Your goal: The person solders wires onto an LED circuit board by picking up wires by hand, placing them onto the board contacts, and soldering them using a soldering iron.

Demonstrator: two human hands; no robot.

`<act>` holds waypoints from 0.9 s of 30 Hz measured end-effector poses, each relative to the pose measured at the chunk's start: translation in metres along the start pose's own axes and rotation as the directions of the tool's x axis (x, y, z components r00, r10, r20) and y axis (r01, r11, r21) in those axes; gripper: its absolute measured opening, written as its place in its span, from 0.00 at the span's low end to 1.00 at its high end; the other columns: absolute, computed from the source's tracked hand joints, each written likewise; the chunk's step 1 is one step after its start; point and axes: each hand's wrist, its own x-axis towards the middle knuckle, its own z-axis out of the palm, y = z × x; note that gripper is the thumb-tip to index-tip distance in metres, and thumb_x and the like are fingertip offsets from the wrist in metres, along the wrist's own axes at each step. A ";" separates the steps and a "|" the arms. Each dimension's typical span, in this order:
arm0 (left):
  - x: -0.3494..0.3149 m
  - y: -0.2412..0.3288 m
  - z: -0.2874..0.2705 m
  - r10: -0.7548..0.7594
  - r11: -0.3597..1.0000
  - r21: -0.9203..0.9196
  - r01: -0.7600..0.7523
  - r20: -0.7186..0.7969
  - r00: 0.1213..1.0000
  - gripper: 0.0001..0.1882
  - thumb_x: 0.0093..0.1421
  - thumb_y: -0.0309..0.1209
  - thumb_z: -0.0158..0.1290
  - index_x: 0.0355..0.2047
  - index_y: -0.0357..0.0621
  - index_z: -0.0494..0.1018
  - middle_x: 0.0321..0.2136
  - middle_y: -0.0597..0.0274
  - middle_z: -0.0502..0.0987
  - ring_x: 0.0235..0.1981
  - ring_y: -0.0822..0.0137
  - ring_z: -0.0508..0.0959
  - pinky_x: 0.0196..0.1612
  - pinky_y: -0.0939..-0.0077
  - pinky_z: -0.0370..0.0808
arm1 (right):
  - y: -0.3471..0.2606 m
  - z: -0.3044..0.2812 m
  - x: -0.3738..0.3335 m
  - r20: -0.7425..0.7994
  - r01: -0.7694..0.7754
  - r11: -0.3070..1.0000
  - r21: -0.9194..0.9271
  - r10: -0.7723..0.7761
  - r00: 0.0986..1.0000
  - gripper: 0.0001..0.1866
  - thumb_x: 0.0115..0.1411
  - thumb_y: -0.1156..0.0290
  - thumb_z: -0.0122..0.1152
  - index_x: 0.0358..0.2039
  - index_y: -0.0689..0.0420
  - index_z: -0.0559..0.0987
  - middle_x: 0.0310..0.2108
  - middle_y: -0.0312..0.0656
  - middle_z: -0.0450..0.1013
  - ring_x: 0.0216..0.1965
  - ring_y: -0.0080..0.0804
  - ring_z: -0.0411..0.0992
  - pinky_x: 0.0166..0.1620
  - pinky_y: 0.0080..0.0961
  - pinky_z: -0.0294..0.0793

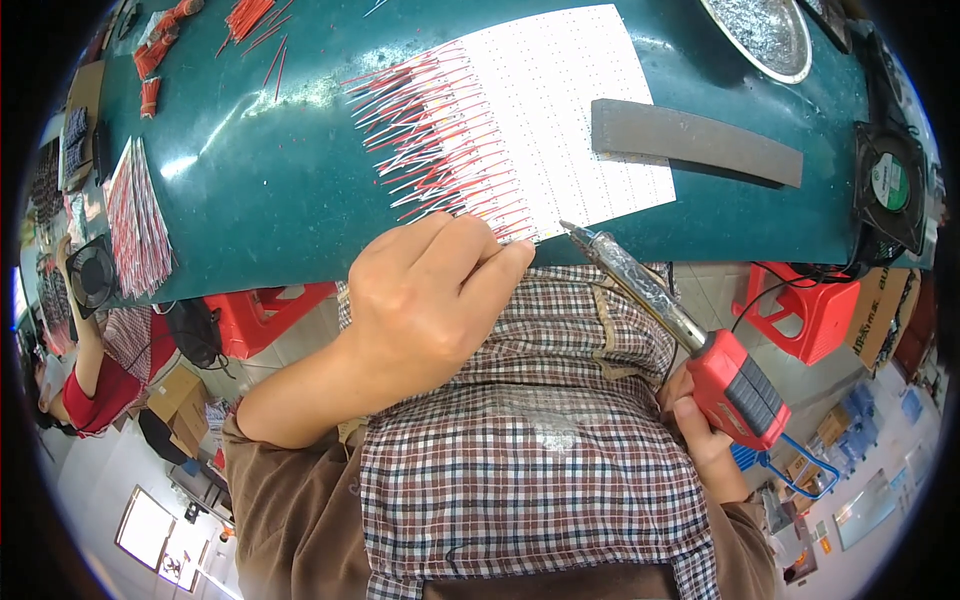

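A white panel point(570, 90) marked with rows of small dots lies on the table. Red and white wires point(430, 130) are fixed in rows along its left part, their loose ends fanning out leftward. At the panel's near edge my left hand point(430, 290) is closed, fingers curled by the closest wires; whatever its fingertips pinch is hidden. My right hand point(697, 425) grips a soldering iron point(740, 390) by its red and black handle. The iron's metal shaft slants up and left, its tip close to the panel's near edge, right of my left hand.
A flat grey-brown bar point(700, 140) rests partly on the panel over the green table point(270, 190). Wire bundles point(138, 220) lie at left, a metal dish point(795, 60) far right. Fans point(888, 185) flank the table; another person's arm point(88, 350) shows at left.
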 end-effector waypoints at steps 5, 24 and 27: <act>0.000 0.000 0.001 0.008 1.000 0.009 -0.008 -0.004 1.000 0.14 0.42 0.26 0.61 0.33 0.39 0.82 0.23 0.66 0.70 0.23 0.69 0.74 0.21 0.75 0.69 | -0.005 0.001 0.007 0.001 -0.001 0.998 0.060 0.001 1.000 0.05 0.57 0.76 0.64 0.32 0.63 0.79 0.24 0.40 0.74 0.24 0.32 0.73 0.32 0.27 0.73; 0.015 0.004 0.008 -0.071 0.990 -0.126 0.068 -0.016 0.997 0.16 0.41 0.18 0.67 0.34 0.41 0.83 0.21 0.65 0.71 0.22 0.66 0.74 0.22 0.71 0.68 | 0.007 -0.011 -0.010 0.061 -0.053 0.997 -0.064 0.057 0.997 0.07 0.58 0.70 0.67 0.33 0.61 0.82 0.25 0.41 0.77 0.26 0.36 0.76 0.33 0.29 0.76; 0.014 0.003 0.010 -0.076 0.991 -0.111 0.075 -0.010 0.997 0.17 0.40 0.19 0.67 0.34 0.41 0.83 0.21 0.65 0.70 0.21 0.66 0.73 0.22 0.72 0.68 | 0.009 -0.009 -0.013 0.010 -0.074 0.996 -0.050 0.075 0.997 0.07 0.56 0.72 0.67 0.34 0.61 0.82 0.26 0.41 0.77 0.26 0.37 0.77 0.33 0.30 0.76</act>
